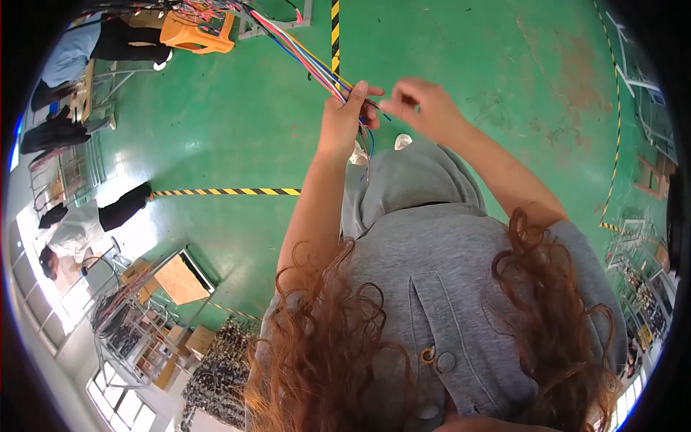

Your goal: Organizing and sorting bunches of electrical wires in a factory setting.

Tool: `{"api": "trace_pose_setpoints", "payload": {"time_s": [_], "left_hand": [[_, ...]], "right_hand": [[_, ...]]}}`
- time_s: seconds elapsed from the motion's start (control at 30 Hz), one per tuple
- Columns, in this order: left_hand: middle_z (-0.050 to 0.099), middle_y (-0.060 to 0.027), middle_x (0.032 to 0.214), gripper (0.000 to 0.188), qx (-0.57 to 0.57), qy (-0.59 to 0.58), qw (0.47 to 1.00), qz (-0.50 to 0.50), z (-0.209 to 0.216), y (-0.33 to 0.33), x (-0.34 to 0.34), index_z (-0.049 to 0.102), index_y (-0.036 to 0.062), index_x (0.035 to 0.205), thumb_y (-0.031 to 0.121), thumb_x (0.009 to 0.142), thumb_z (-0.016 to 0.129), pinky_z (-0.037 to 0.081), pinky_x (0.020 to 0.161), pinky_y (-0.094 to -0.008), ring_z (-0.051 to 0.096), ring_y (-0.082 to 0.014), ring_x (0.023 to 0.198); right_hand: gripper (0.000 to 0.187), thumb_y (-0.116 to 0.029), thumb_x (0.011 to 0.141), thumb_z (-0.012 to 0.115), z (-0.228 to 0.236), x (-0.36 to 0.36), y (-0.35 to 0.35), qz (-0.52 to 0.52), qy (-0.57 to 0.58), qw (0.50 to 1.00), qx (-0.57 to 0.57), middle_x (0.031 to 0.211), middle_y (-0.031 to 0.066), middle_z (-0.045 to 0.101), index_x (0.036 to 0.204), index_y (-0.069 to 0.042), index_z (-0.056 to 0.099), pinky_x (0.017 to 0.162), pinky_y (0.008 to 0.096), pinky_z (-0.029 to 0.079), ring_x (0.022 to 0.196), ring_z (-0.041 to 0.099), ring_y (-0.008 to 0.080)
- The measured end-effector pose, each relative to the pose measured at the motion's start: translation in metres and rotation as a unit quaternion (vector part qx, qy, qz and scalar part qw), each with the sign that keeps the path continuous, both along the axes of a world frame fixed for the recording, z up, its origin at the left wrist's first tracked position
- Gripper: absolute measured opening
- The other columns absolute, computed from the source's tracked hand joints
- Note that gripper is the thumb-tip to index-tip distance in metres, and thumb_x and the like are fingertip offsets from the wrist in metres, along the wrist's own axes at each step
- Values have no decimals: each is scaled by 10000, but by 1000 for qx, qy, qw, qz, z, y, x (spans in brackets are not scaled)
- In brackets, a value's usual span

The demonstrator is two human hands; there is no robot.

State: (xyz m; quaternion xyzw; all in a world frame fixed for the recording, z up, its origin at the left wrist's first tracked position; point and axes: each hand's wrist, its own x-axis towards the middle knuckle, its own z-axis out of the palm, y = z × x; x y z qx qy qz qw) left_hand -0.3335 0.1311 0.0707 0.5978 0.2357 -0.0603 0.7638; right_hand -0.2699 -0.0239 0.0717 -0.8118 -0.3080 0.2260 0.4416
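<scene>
My left hand [345, 124] is closed round a bundle of thin wires [306, 59] in red, blue, yellow, white and other colours. From the upper left the bundle slopes down into my grip, and loose ends hang below it in front of my legs. Just right of it, my right hand [425, 108] is slightly blurred, its thumb and fingers curled together. A dark blue wire end [387, 116] sticks out beside those fingertips; whether they grip it is unclear.
An orange plastic stool [196, 31] with wires on it stands at the upper left near a metal frame [275, 20]. Two people are at the left, by benches. Yellow-black tape [227, 192] marks the green floor [237, 129]. Racks and a cardboard box [201, 340] are lower left.
</scene>
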Motion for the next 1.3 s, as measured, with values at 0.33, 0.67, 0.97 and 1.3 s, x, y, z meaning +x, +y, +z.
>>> {"api": "trace_pose_setpoints", "payload": {"time_s": [0.33, 0.67, 0.97, 1.3], "left_hand": [[510, -38, 702, 359, -155, 58, 985, 43, 7, -3, -8, 538, 31, 775, 339, 913, 415, 419, 567, -271, 497, -116, 643], [570, -165, 976, 363, -387, -144, 911, 18, -6, -16, -21, 489, 59, 787, 365, 930, 355, 404, 777, -347, 522, -247, 942], [612, -103, 894, 268, -260, -118, 955, 85, 5, -20, -31, 546, 37, 911, 290, 903, 457, 460, 723, -319, 578, -195, 875], [537, -77, 756, 436, 242, -33, 949, 201, 7, -15, -34, 377, 7, 1176, 155, 825, 588, 428, 654, -325, 533, -195, 714]], "right_hand": [[179, -224, 832, 531, -5, -4, -6, 91, -69, 992, 59, 736, 100, 555, 784, -53, 554, 591, 382, 415, 682, 524, 291], [116, -128, 831, 553, -8, -23, -12, 38, 94, 990, 100, 734, 79, 565, 842, -14, 572, 610, 274, 414, 652, 509, 174], [31, -10, 764, 571, 15, -10, -3, -15, -162, 955, 249, 780, 63, 562, 779, -6, 544, 621, 267, 417, 682, 525, 175], [110, -29, 668, 603, 20, -19, 5, 161, -213, 935, 232, 788, 74, 518, 702, -36, 499, 638, 335, 422, 718, 513, 229]]}}
